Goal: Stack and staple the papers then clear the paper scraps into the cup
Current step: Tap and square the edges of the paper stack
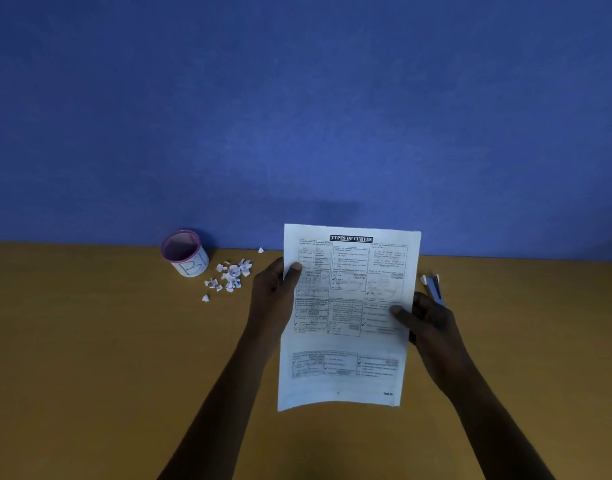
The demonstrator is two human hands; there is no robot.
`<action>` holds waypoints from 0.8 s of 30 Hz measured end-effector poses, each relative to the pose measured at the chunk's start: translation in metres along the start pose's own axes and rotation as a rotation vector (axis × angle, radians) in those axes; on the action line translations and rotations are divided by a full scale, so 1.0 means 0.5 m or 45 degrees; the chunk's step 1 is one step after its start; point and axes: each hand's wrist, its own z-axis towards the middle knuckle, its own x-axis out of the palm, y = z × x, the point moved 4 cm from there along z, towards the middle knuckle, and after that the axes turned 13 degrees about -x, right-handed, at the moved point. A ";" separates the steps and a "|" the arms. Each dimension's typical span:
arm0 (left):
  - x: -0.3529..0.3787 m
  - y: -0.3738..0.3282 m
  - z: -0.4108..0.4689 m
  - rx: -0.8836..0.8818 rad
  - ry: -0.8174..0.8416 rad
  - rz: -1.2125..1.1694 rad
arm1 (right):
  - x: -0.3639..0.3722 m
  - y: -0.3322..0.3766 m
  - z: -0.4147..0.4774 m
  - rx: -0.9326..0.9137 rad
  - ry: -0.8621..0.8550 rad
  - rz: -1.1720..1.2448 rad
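Both hands, left hand (275,289) and right hand (425,320), grip closed on the papers (346,344) above the brown worktop (107,358); cup (185,253) and scraps (230,275) left of them, blue wall (297,98) behind.

Two hands hold printed papers (347,317) upright above a brown tabletop (107,358), in front of a blue wall (297,98). The top sheet is headed "TYPES OF CURVES" over boxed text. The left hand (275,296) pinches the left edge, thumb on the front; the right hand (425,323) has its grip on the right edge, lower down. At left, a white cup (186,253) with a pink rim stands near the wall, with torn paper scraps (230,275) scattered just beside it. A stapler (434,289) shows partly behind the right hand.
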 end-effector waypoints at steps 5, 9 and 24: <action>0.004 0.005 0.003 0.075 -0.152 0.246 | -0.003 -0.025 -0.002 0.005 -0.041 -0.042; 0.009 0.004 -0.003 0.083 -0.155 0.276 | -0.009 -0.040 0.000 0.036 -0.020 -0.018; -0.011 -0.020 -0.003 0.095 0.063 0.004 | -0.122 -0.123 0.191 -0.167 -0.243 -0.619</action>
